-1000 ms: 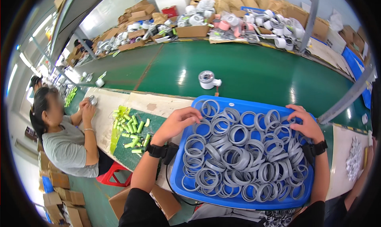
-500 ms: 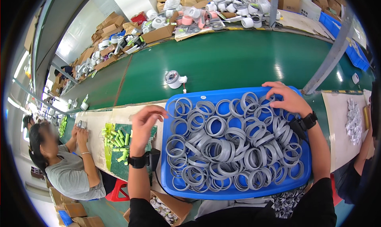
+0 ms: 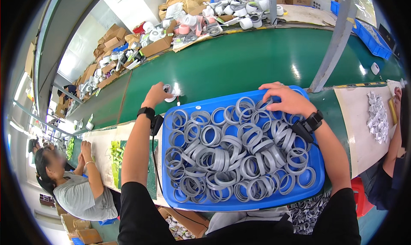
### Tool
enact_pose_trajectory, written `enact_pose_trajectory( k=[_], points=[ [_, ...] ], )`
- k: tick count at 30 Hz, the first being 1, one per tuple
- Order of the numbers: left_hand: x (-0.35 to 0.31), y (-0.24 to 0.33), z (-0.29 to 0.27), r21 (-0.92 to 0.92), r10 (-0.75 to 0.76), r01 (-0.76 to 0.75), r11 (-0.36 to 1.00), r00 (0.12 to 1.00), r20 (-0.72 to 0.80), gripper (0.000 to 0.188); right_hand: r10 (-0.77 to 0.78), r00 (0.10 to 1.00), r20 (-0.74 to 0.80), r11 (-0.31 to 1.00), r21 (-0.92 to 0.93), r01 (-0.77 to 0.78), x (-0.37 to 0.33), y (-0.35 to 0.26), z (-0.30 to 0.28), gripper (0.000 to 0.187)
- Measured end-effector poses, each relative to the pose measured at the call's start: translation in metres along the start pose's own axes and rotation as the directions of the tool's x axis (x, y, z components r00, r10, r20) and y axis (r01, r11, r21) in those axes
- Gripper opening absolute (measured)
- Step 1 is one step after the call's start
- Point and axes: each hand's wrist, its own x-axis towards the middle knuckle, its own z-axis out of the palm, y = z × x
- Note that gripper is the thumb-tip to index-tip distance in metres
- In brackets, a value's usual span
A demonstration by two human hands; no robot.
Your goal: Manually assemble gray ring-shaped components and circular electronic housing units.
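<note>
Left hand [image 3: 157, 94] has reached a round white device [image 3: 172, 93], grip unclear; right hand [image 3: 287, 98] unclenched.

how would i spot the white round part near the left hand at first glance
Find the big blue tray, then the long green surface beyond its far edge. The white round part is there, just past the tray's far left corner, at the left hand's fingertips. Unlike the grey rings heaped inside the tray, it is white and outside it.
</note>
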Motion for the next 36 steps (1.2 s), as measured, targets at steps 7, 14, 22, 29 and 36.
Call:
enact_pose_trajectory(
  k=[7,14,22,29,36],
  points=[
    [-0.064,0.019,-0.012,0.028,0.251,-0.273,0.962,0.836,-0.488,0.066,0.006,1.000,-0.021,1.000,-0.010,-0.006,0.003,-0.005,0.001,0.020],
    [-0.121,0.061,-0.028,0.224,0.536,-0.588,0.777,0.433,-0.725,0.074,0.025,0.999,-0.030,1.000,-0.005,-0.025,-0.002,-0.004,-0.004,0.021],
    [-0.073,0.044,-0.017,-0.044,0.168,-0.228,0.973,0.824,-0.541,0.066,0.012,0.999,-0.036,1.000,0.012,-0.012,-0.006,0.003,-0.005,0.020],
    [-0.027,-0.045,0.034,-0.127,-0.020,-0.024,0.992,0.941,-0.337,0.073,-0.037,0.999,-0.030,0.999,-0.006,0.037,0.004,0.003,0.001,0.020],
    [-0.113,0.056,0.010,-0.333,0.320,-0.390,0.858,0.915,-0.248,0.065,-0.010,1.000,-0.006,0.999,-0.048,0.010,-0.002,0.009,-0.003,0.016]
  ],
)
